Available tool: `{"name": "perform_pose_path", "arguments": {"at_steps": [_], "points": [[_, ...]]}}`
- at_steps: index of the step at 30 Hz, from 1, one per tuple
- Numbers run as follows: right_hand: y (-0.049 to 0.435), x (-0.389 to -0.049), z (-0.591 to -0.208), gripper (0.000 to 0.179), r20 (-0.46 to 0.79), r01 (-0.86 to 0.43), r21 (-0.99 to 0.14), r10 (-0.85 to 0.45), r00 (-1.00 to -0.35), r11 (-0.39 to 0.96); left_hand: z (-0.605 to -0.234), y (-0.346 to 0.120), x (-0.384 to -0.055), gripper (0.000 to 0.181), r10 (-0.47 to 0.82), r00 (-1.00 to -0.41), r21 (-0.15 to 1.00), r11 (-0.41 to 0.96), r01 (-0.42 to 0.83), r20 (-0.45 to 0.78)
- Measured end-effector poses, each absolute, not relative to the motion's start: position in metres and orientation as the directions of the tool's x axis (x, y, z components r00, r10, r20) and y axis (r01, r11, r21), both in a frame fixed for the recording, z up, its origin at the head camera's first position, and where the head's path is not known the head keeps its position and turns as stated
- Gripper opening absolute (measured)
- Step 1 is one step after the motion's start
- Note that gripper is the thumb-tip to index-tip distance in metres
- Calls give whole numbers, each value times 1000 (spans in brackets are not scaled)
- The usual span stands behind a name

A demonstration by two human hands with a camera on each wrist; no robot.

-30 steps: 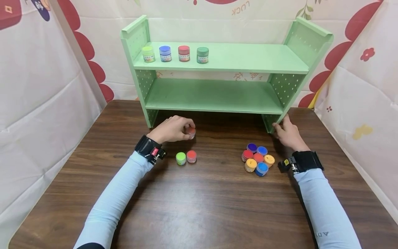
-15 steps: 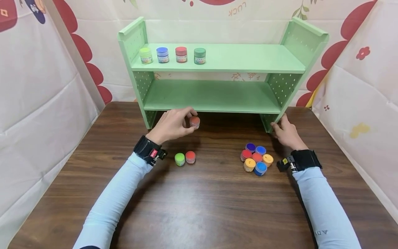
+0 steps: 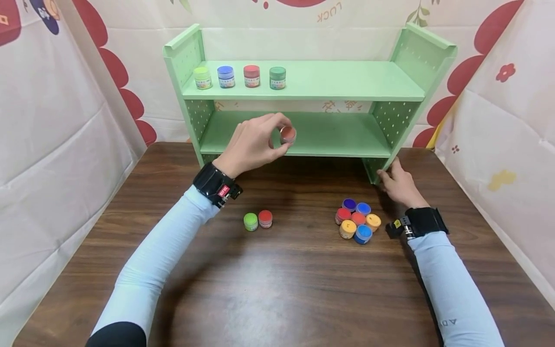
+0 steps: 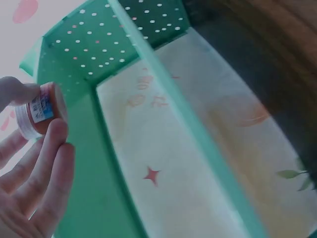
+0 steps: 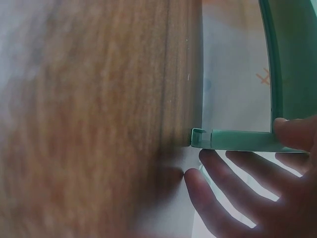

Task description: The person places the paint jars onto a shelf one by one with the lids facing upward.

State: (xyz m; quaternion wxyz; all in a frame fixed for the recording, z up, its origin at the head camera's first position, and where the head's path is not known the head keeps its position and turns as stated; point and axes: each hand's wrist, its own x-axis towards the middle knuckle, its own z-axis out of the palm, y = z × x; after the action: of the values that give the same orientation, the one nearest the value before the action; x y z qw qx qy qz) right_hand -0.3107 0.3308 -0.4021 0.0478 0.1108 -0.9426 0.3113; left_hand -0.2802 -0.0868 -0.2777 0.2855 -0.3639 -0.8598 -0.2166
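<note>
My left hand [image 3: 256, 142] pinches a small paint jar [image 3: 288, 135] with a brownish-red lid between thumb and fingers. It is up in front of the lower board of the green shelf [image 3: 329, 96]. In the left wrist view the jar [image 4: 42, 110] is tipped sideways, its label showing. At the shelf's right foot, my right hand [image 3: 401, 185] holds the side panel [image 5: 247, 141], thumb on one face and fingers along the other. Lime, blue, red and dark green jars stand in a row on the top board, the dark green jar [image 3: 277, 78] rightmost.
On the brown table [image 3: 295, 289], a lime-green jar [image 3: 250, 221] and a red jar [image 3: 265, 219] stand side by side below my left hand. Several jars with purple, blue, red and yellow lids cluster near my right wrist, including a yellow-lidded jar [image 3: 348, 229]. Patterned cloth hangs behind.
My left hand has lifted the brownish-red-lidded jar from close over the table up and slightly right, to the height of the lower board. My right hand stays on the side panel.
</note>
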Motion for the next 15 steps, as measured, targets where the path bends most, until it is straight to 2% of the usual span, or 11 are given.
{"name": "perform_pose_path", "arguments": {"at_steps": [5, 9, 11, 15], "points": [[330, -310, -402, 59, 153, -235, -585, -178, -972, 776, -255, -78, -285, 30, 481, -510, 106, 645, 757, 713], [330, -310, -401, 60, 150, -233, -587, -179, -972, 776, -237, -75, -291, 34, 453, -489, 80, 667, 741, 745], [330, -310, -401, 60, 151, -235, -585, -181, -972, 776, -230, -73, -295, 35, 432, -496, 99, 671, 735, 753], [330, -310, -402, 59, 151, -237, -585, -184, -971, 775, -220, -69, -302, 34, 386, -548, 157, 695, 702, 742]]}}
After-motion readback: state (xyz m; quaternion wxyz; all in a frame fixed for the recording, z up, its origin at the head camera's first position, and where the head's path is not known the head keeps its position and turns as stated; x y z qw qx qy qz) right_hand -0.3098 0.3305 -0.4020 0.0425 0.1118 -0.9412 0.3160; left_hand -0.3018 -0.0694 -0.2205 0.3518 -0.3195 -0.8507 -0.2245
